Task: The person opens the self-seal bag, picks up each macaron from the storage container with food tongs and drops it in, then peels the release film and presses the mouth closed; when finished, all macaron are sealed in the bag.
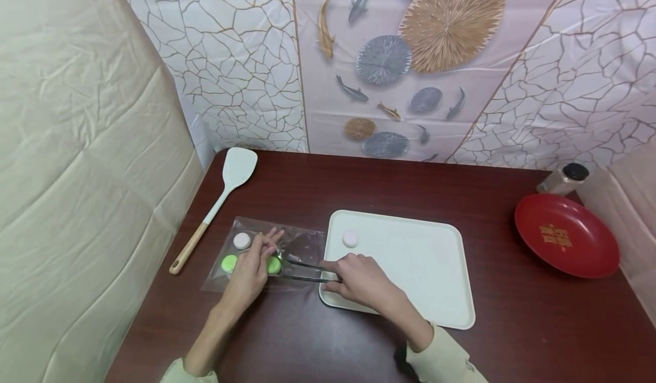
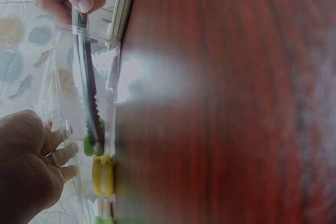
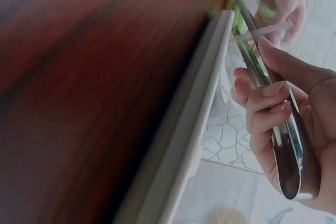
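Note:
My right hand (image 1: 361,280) grips metal tongs (image 3: 286,145). Their serrated arms reach into a clear plastic bag (image 1: 302,246), with the tips at a green macaron (image 2: 88,142). Over the bag is my left hand (image 1: 251,263), its curled fingers pinching the film and lifting it from the macarons. A yellow macaron (image 2: 103,176) shows beside the green one in the left wrist view. Seen from the head, a pale pink macaron (image 1: 242,241) and another green macaron (image 1: 229,264) lie at the bag's left side. One more pale pink macaron (image 1: 350,239) sits on the white tray (image 1: 415,258).
A white spatula (image 1: 239,167) with a wooden handle lies at the table's left. At the far right is a red plate (image 1: 584,246) with gold characters, and behind it a black-capped jar (image 1: 561,181). Fabric walls border the table's back and sides.

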A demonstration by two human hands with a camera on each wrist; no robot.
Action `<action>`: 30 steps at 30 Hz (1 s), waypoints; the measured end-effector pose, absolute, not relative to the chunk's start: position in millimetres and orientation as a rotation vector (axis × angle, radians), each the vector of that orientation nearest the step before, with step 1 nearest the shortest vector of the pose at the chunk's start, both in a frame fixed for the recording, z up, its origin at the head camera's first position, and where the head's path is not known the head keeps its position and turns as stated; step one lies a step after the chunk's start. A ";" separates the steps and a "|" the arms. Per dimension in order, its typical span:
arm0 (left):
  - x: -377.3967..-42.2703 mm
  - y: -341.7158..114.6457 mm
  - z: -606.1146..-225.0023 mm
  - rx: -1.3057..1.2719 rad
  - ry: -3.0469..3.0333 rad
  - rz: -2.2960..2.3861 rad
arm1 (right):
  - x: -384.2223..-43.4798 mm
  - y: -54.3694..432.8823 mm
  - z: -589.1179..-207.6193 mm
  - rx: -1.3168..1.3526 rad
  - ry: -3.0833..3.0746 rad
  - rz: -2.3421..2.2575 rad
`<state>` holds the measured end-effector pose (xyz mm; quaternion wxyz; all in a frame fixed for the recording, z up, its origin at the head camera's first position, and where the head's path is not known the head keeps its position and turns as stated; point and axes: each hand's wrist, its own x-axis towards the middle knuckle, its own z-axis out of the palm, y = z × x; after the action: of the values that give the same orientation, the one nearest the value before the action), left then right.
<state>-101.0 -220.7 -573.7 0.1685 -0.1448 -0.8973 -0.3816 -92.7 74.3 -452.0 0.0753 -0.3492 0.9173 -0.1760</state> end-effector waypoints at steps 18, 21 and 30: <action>-100.8 -217.6 -568.7 -0.392 -2.567 -1.052 | -94.6 75.6 -454.3 -0.944 2.732 -0.519; -100.5 -217.5 -568.3 -0.391 -2.572 -1.061 | -93.6 86.5 -448.7 -0.958 2.741 -0.548; -99.3 -219.5 -569.3 -0.406 -2.567 -1.076 | -91.7 140.2 -427.3 -0.866 2.794 -0.627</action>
<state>-99.3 -219.5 -569.3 0.1636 -0.1424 -0.9004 -0.3772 -91.7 140.2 -427.3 0.0748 -0.2887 0.9313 -0.2091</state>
